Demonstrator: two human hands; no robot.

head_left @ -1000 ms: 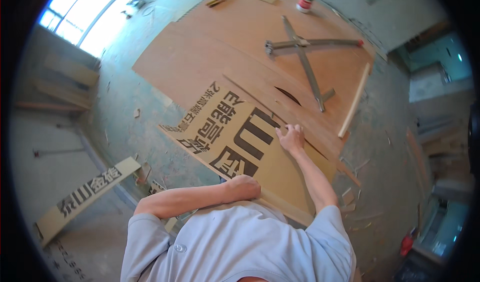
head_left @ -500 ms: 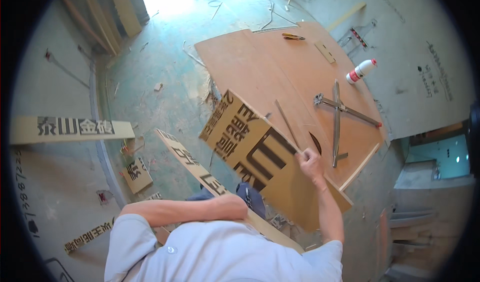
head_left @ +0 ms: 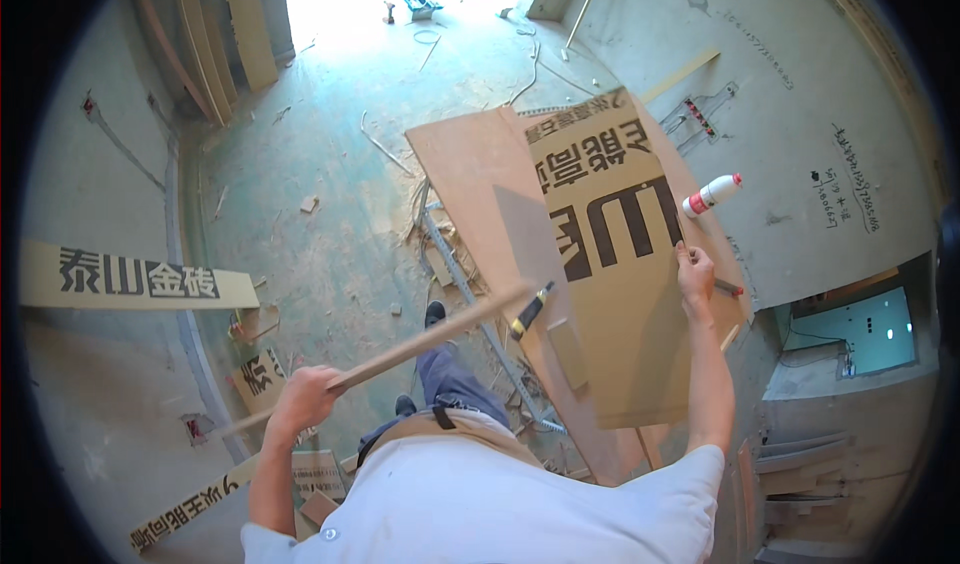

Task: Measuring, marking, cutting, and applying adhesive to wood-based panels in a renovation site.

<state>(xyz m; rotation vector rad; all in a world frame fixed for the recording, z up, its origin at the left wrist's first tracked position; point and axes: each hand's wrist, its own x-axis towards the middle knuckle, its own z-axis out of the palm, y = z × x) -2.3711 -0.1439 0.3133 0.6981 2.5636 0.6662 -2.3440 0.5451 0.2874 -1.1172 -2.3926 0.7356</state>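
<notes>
My right hand (head_left: 697, 272) grips the right edge of a wide plasterboard panel (head_left: 625, 334) with a brown face and large dark printing. That panel lies tilted over the plywood work table (head_left: 460, 154), hiding much of its top. To the left, my left hand (head_left: 305, 399) is closed round a long plasterboard strip (head_left: 430, 339), held edge-on and slanting up toward the table. A yellow-and-black utility knife (head_left: 531, 311) shows near the table's left edge, just past the strip's far end. At the panel's right stands a white bottle (head_left: 712, 196) with a red cap.
A metal rail (head_left: 475, 324) runs along the table's left side among offcuts and debris. A printed board (head_left: 140, 276) projects by the left wall; smaller pieces (head_left: 262, 379) lie below it. Tall boards (head_left: 245, 24) lean at the far left. Tools (head_left: 420, 4) sit by the bright opening.
The wide panel has swung right and forward over the table, covering the pliers and most of the metal squares. My left hand, hidden before, now shows, holding the strip out to the left.
</notes>
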